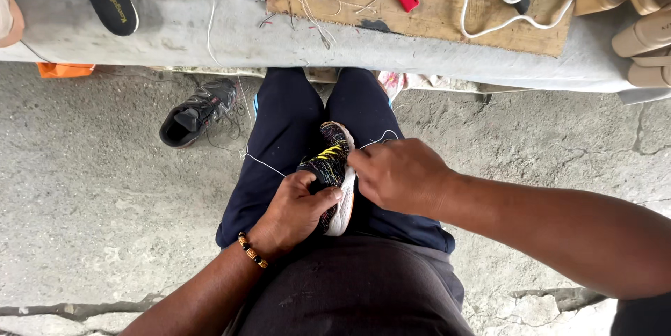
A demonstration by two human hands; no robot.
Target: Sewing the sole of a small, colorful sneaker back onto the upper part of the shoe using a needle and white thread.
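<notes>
At frame centre, the left hand (297, 207) clasps a black knit sneaker (334, 168) on the lap, while the right hand (400, 174) pinches white thread (262, 162) at its sole edge. Open concrete floor (91, 189) lies either side; a workbench (182, 32) edge crosses above.

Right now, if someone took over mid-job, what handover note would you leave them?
Left hand grips the black knit sneaker with yellow flecks and white sole, held on the lap between the knees.
Right hand pinches at the sole edge, where a white thread comes off the shoe.
Stitching along the sole looks under way; how much is done cannot be told.
A second black shoe lies on the concrete floor.
</notes>
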